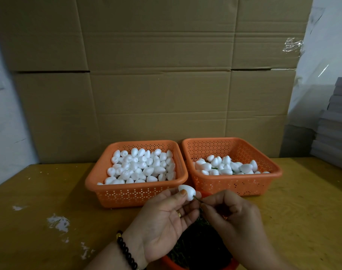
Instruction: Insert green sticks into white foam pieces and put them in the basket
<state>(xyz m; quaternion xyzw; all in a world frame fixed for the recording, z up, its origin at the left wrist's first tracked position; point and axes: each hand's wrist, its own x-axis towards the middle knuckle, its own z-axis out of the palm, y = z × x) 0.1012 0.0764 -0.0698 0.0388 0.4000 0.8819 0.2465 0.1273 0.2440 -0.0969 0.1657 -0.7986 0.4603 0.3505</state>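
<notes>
My left hand (162,217) pinches a white foam piece (187,193) between thumb and fingertips, just in front of the two baskets. My right hand (232,215) pinches a thin green stick (197,199) whose tip meets the lower end of the foam piece. The left orange basket (127,193) is filled with plain white foam pieces (143,166). The right orange basket (234,184) holds foam pieces with green sticks (226,165). Under my hands an orange container (172,263) holds a dark pile of green sticks (197,244).
The wooden table (49,201) carries white scuff marks at the left. Large cardboard boxes (146,75) stand as a wall right behind the baskets. A stack of grey sheets (335,121) rises at the right edge.
</notes>
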